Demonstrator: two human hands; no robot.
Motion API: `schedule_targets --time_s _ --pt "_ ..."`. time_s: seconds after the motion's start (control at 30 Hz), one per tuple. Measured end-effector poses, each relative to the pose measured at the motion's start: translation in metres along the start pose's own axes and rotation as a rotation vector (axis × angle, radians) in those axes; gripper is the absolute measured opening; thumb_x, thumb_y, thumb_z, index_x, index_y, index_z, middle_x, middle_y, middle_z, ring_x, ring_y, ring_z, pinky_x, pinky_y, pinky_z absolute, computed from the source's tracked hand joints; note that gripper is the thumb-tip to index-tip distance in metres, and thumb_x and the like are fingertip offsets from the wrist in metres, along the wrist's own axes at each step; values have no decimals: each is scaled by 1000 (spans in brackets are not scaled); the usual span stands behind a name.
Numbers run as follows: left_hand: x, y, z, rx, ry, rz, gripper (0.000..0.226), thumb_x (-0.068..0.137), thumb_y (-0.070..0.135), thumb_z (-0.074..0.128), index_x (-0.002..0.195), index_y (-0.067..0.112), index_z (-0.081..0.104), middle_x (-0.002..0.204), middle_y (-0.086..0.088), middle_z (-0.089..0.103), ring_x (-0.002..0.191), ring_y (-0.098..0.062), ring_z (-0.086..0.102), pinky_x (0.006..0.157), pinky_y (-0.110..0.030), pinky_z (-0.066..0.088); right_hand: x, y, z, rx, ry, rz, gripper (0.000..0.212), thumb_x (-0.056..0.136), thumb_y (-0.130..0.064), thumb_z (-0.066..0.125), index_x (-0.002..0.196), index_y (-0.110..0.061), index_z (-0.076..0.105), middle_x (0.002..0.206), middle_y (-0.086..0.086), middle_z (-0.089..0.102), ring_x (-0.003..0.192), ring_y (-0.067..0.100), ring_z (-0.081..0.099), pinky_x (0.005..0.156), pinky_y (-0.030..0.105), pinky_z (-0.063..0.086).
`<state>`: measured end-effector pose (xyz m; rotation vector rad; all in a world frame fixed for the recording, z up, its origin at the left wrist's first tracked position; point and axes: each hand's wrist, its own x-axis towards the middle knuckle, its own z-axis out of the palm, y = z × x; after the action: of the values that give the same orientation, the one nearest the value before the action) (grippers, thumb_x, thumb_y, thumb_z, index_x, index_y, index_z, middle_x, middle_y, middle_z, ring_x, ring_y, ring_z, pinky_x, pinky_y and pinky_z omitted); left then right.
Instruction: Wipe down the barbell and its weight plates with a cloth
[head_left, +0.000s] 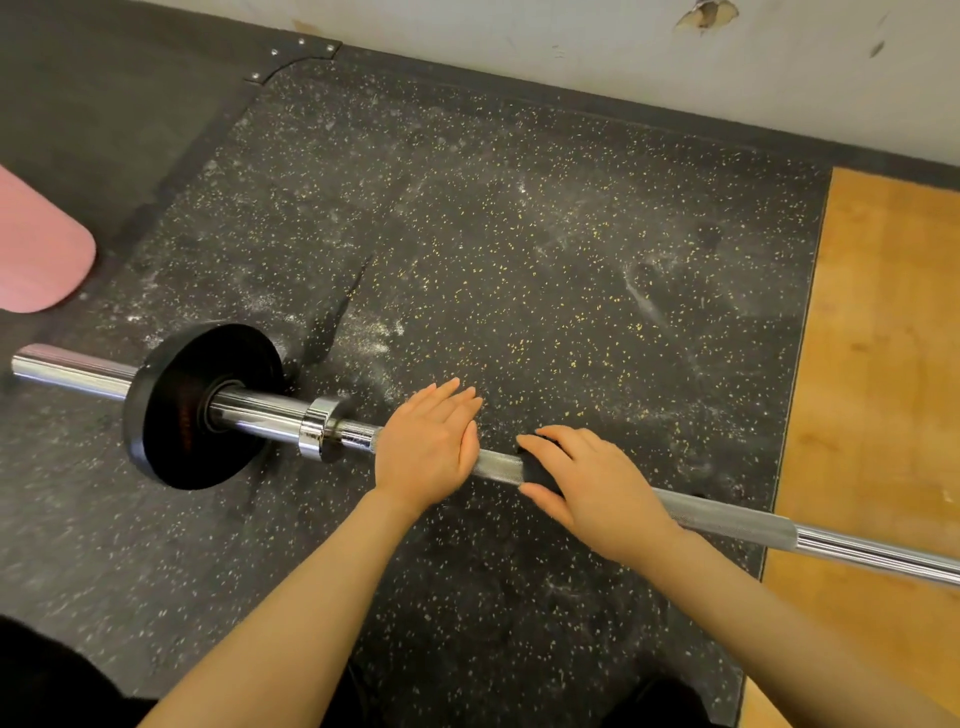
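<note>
A chrome barbell lies across the speckled black rubber floor, running from the left edge down to the right edge. One black weight plate sits on its left sleeve, with a chrome collar just inside it. My left hand rests flat on the knurled shaft with straight fingers, right of the collar. My right hand wraps around a dark cloth on the shaft, a little to the right of the left hand. Most of the cloth is hidden under that hand.
A pink pad lies at the left edge. A wooden platform section borders the rubber mat on the right. A white wall runs along the far side. White chalk dust marks the mat around the plate.
</note>
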<state>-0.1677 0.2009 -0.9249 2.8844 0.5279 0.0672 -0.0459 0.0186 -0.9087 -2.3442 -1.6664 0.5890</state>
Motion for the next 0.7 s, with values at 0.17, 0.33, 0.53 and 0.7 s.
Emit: schedule_targets --time_s 0.17,0.33,0.53,0.7 --pt "-12 2 -1 14 38 6 44 93 23 37 113 4 71 120 -10 68 119 -26 60 102 -44 48 20 -10 5 67 -65 -44 55 98 -55 36 145 -25 38 137 -4 48 117 19 48 97 35 43" --pt "-25 4 2 45 58 -24 45 91 25 37 113 6 71 123 -8 67 122 -24 58 103 -42 47 5 -14 14 79 -108 13 55 100 -54 33 147 -26 32 141 -4 44 122 18 46 98 36 44" --pt "-50 6 7 69 48 -44 45 91 27 38 116 9 70 128 -5 64 126 -23 55 106 -40 42 -25 -17 18 109 -132 54 55 99 -55 32 147 -29 30 143 -9 39 124 12 42 102 28 39" --pt "-66 9 7 97 46 -45 45 90 27 38 115 9 71 129 -6 63 126 -23 55 106 -39 35 -27 -24 22 131 -166 37 56 99 -57 30 148 -29 29 142 -10 40 123 12 42 101 28 38"
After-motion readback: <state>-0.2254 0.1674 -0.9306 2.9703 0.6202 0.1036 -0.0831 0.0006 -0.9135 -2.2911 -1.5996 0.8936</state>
